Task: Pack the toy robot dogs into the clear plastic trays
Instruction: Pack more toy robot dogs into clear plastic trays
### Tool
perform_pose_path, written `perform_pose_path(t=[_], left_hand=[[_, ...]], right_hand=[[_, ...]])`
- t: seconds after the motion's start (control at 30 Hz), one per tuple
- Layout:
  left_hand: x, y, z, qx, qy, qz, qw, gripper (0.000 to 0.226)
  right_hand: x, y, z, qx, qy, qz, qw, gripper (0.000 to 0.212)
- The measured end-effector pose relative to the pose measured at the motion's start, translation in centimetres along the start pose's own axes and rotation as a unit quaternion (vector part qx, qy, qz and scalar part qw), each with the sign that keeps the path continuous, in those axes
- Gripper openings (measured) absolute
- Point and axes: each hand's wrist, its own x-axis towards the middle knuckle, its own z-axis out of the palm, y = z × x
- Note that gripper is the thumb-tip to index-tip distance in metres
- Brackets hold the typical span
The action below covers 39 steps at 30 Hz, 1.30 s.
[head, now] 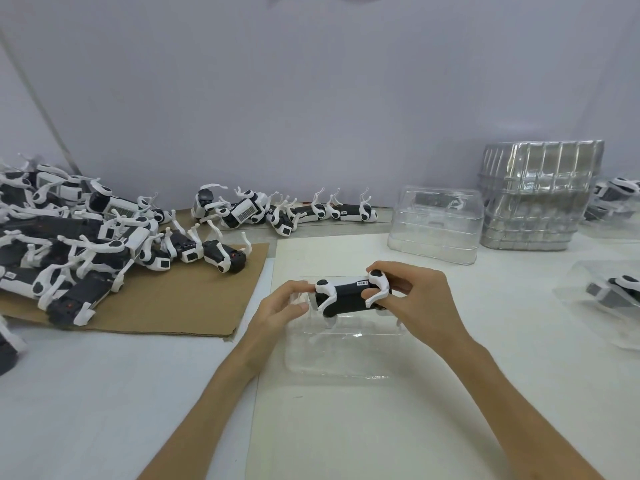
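One dog (349, 299) seemingly pinched between left hand (277, 311) and right hand (422, 299)

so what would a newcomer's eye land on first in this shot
First the middle, where the left hand and right hand hold a black and white toy robot dog by its ends over a clear plastic tray. Then the big heap of dogs sprawled on the cardboard at the left. Last, the tall stack of clear trays at the far right.
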Motion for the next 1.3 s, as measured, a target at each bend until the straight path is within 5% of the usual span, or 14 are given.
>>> perform_pose_path(t=[0.23,0.37,0.7,0.87,1.0,1.07,1.2,1.3], left_hand=[[0.2,-0.4,0.4,0.008,-0.009,-0.012,1.000,0.040],[0.1,-0.1,0.4,0.013,-0.011,-0.009,1.000,0.051],[0.0,0.1,0.8,0.017,0.012,0.000,1.000,0.033],[0.0,0.0,0.9,0.027,0.023,-0.007,0.999,0.034],[-0.1,0.2,1.3,0.039,0.092,-0.070,0.992,0.064],[-0.1,0.4,1.1,0.059,0.129,-0.126,0.982,0.086],[0.1,0.5,1.1,0.106,0.120,-0.117,0.980,0.044],[0.0,0.8,1.4,0.042,0.123,-0.060,0.990,0.053]], right_hand=[[0.7,-0.2,0.3,-0.022,-0.014,0.042,0.999,0.015],[0.7,0.0,0.5,-0.123,-0.006,0.025,0.992,0.017],[0.6,0.4,-2.5,-0.125,-0.179,0.072,0.973,0.048],[0.6,0.5,-2.1,-0.065,-0.165,0.115,0.977,0.051],[0.8,1.2,-1.7,-0.080,-0.069,0.128,0.986,0.035],[0.8,1.9,-1.9,-0.128,-0.072,0.205,0.968,0.054],[0.9,3.1,-1.8,-0.111,-0.142,0.331,0.926,0.070],[0.7,2.3,-1.7,-0.003,-0.139,0.285,0.948,0.075]])
